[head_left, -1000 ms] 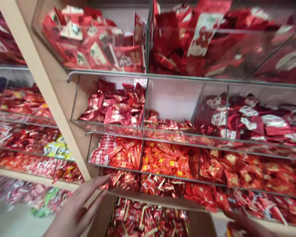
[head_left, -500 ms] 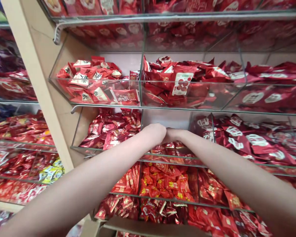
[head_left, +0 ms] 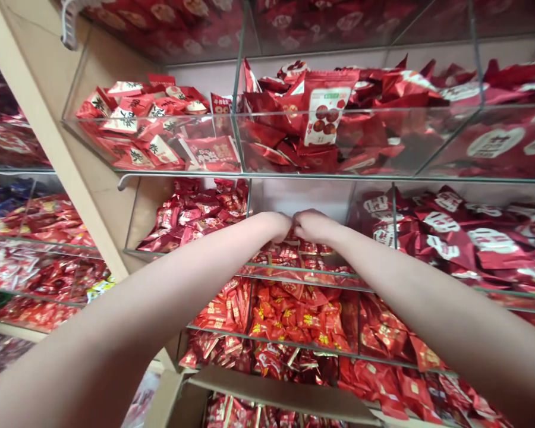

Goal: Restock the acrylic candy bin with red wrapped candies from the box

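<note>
Both my arms reach up into a clear acrylic bin on the middle shelf. My left hand and my right hand meet inside it, knuckles touching, fingers curled down onto a low layer of small red snack packets. The fingertips are hidden behind the hands, so what they hold cannot be made out. The bin to the left is heaped with red foil packets; the bin to the right holds dark red packets with white labels.
Above, bins hold red-and-white packets and red bags with a fruit picture. Below are rows of orange-red candies. A beige shelf upright stands at left. An open cardboard box of red packets sits at the bottom.
A second ago my hands were low at the cardboard box; they rose into the middle bin. Since half a second ago the view has tilted up slightly and the hands stay together.
</note>
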`<control>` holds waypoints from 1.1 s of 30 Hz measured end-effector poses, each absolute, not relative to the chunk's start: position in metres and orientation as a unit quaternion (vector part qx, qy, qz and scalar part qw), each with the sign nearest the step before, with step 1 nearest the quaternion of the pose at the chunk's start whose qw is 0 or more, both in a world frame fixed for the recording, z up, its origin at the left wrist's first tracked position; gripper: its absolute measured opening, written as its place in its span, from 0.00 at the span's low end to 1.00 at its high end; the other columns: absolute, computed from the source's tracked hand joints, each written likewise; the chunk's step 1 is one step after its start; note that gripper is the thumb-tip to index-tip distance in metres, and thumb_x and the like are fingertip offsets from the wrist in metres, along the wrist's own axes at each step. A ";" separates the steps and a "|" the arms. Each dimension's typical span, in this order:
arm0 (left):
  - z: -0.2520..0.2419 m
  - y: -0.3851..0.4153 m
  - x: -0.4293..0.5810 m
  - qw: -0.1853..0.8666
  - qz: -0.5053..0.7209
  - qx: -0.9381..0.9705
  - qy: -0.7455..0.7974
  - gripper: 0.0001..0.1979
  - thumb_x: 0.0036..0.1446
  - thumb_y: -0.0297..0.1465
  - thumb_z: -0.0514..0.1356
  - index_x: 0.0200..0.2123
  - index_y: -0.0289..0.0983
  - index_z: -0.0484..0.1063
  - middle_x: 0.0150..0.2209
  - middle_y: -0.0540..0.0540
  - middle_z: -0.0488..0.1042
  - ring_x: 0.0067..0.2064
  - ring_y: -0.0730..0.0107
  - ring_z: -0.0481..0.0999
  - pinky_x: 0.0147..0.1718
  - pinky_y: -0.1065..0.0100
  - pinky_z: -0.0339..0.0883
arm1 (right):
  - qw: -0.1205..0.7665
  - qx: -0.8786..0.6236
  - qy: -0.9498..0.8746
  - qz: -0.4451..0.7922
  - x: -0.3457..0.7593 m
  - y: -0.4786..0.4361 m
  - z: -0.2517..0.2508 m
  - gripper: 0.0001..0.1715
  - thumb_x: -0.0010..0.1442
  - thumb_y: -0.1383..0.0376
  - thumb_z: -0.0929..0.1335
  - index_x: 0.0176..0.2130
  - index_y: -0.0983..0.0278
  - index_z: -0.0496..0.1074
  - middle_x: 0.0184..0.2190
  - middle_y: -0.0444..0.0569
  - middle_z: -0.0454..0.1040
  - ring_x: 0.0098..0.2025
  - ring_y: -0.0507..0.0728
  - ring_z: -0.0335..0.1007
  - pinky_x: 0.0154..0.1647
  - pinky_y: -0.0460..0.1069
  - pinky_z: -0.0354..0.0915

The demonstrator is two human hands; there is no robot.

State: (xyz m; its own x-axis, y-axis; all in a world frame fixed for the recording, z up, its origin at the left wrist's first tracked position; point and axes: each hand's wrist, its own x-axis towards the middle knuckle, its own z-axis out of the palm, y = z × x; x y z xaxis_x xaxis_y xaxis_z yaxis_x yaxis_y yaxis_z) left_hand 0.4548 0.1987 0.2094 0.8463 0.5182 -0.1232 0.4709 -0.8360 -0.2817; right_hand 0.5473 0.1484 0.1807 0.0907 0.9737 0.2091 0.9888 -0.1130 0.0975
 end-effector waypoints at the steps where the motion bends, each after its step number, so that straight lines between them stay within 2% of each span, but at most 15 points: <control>1: 0.215 0.195 0.453 0.136 0.078 -0.953 -0.260 0.16 0.37 0.22 0.62 0.35 0.30 0.75 0.39 0.36 0.77 0.40 0.56 0.74 0.41 0.66 0.66 | 0.046 -0.742 -0.657 -0.124 0.548 0.148 0.184 0.18 0.51 0.66 0.59 0.39 0.69 0.70 0.37 0.58 0.74 0.37 0.59 0.69 0.32 0.46 0.58; 5: 0.235 0.172 0.432 0.189 -0.032 -0.947 -0.258 0.20 0.47 0.24 0.55 0.46 0.24 0.66 0.40 0.31 0.74 0.41 0.54 0.74 0.38 0.64 0.67 | 0.082 -0.752 -0.624 -0.196 0.547 0.133 0.201 0.18 0.53 0.64 0.59 0.39 0.70 0.70 0.37 0.59 0.74 0.38 0.60 0.69 0.33 0.47 0.59; 7: 0.234 0.158 0.417 0.202 -0.077 -0.947 -0.239 0.18 0.50 0.22 0.51 0.46 0.26 0.65 0.39 0.34 0.75 0.41 0.56 0.74 0.37 0.65 0.67 | 0.067 -0.734 -0.633 -0.235 0.545 0.118 0.207 0.17 0.52 0.63 0.59 0.36 0.69 0.71 0.35 0.59 0.74 0.36 0.61 0.70 0.32 0.48 0.59; 9: 0.228 0.147 0.404 0.197 -0.078 -0.953 -0.218 0.15 0.51 0.20 0.48 0.40 0.29 0.69 0.36 0.37 0.75 0.40 0.58 0.75 0.35 0.65 0.67 | 0.025 -0.704 -0.670 -0.234 0.543 0.101 0.207 0.15 0.51 0.64 0.60 0.32 0.69 0.72 0.31 0.58 0.75 0.33 0.60 0.70 0.30 0.48 0.58; 11: 0.220 0.141 0.397 0.173 -0.035 -0.962 -0.207 0.12 0.51 0.21 0.49 0.35 0.31 0.72 0.32 0.39 0.76 0.36 0.59 0.76 0.31 0.66 0.67 | -0.011 -0.670 -0.719 -0.183 0.543 0.084 0.204 0.12 0.50 0.66 0.61 0.29 0.68 0.72 0.28 0.55 0.75 0.30 0.57 0.69 0.29 0.47 0.58; 13: 0.216 0.139 0.394 0.142 0.018 -0.969 -0.200 0.10 0.53 0.28 0.52 0.32 0.31 0.73 0.30 0.39 0.77 0.33 0.59 0.77 0.28 0.67 0.66 | -0.020 -0.646 -0.757 -0.093 0.547 0.073 0.201 0.10 0.49 0.66 0.62 0.27 0.66 0.72 0.24 0.49 0.74 0.26 0.53 0.66 0.27 0.45 0.58; 15: 0.217 0.140 0.392 0.111 0.055 -0.974 -0.190 0.17 0.55 0.37 0.50 0.30 0.32 0.74 0.29 0.39 0.78 0.31 0.60 0.77 0.27 0.67 0.65 | -0.012 -0.647 -0.762 0.004 0.552 0.071 0.204 0.12 0.51 0.63 0.61 0.27 0.65 0.72 0.21 0.45 0.72 0.23 0.51 0.63 0.25 0.44 0.56; 17: 0.216 0.141 0.388 0.085 0.072 -0.979 -0.173 0.24 0.59 0.40 0.43 0.30 0.32 0.74 0.29 0.39 0.78 0.30 0.61 0.76 0.26 0.66 0.64 | 0.008 -0.673 -0.738 0.045 0.556 0.081 0.210 0.16 0.53 0.59 0.61 0.27 0.65 0.72 0.20 0.44 0.71 0.22 0.50 0.61 0.23 0.43 0.56; 21: 0.199 0.142 0.374 0.089 -0.036 -0.987 -0.128 0.28 0.61 0.37 0.36 0.27 0.32 0.72 0.25 0.41 0.76 0.28 0.63 0.76 0.29 0.64 0.65 | 0.057 -0.708 -0.704 0.010 0.548 0.129 0.214 0.15 0.52 0.59 0.62 0.31 0.65 0.73 0.27 0.46 0.74 0.27 0.51 0.64 0.26 0.43 0.57; 23: 0.186 0.142 0.369 0.109 -0.112 -0.979 -0.127 0.28 0.61 0.36 0.34 0.28 0.33 0.71 0.25 0.42 0.76 0.29 0.62 0.76 0.30 0.62 0.66 | 0.040 -0.721 -0.691 0.042 0.536 0.157 0.206 0.18 0.52 0.56 0.62 0.30 0.66 0.73 0.26 0.49 0.74 0.26 0.52 0.65 0.25 0.44 0.57; 26: 0.173 0.141 0.367 0.137 -0.157 -0.968 -0.140 0.27 0.61 0.35 0.33 0.28 0.34 0.70 0.26 0.43 0.76 0.28 0.59 0.76 0.27 0.60 0.66 | 0.037 -0.761 -0.640 0.095 0.518 0.191 0.188 0.24 0.52 0.50 0.61 0.26 0.68 0.72 0.22 0.51 0.73 0.22 0.53 0.64 0.23 0.47 0.58; 30: 0.167 0.139 0.368 0.136 -0.181 -0.962 -0.152 0.31 0.60 0.41 0.33 0.25 0.34 0.71 0.24 0.42 0.75 0.27 0.58 0.76 0.25 0.60 0.66 | 0.077 -0.789 -0.603 0.090 0.504 0.213 0.173 0.16 0.49 0.57 0.65 0.28 0.67 0.72 0.27 0.52 0.73 0.26 0.55 0.65 0.24 0.48 0.59; 33: 0.166 0.139 0.369 0.130 -0.184 -0.962 -0.154 0.33 0.58 0.47 0.34 0.24 0.34 0.71 0.24 0.41 0.75 0.27 0.57 0.75 0.24 0.60 0.65 | 0.091 -0.795 -0.590 0.106 0.499 0.217 0.173 0.07 0.45 0.64 0.67 0.25 0.67 0.71 0.24 0.51 0.71 0.26 0.55 0.65 0.23 0.47 0.60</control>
State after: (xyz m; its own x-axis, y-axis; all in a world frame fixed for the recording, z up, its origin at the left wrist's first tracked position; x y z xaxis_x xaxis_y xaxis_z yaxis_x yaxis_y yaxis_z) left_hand 0.3692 0.1390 0.1657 0.8850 0.2488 0.3935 0.3441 -0.9189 -0.1930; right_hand 0.4992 0.2174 0.1731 0.2804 0.9579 -0.0618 0.9194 -0.2865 -0.2695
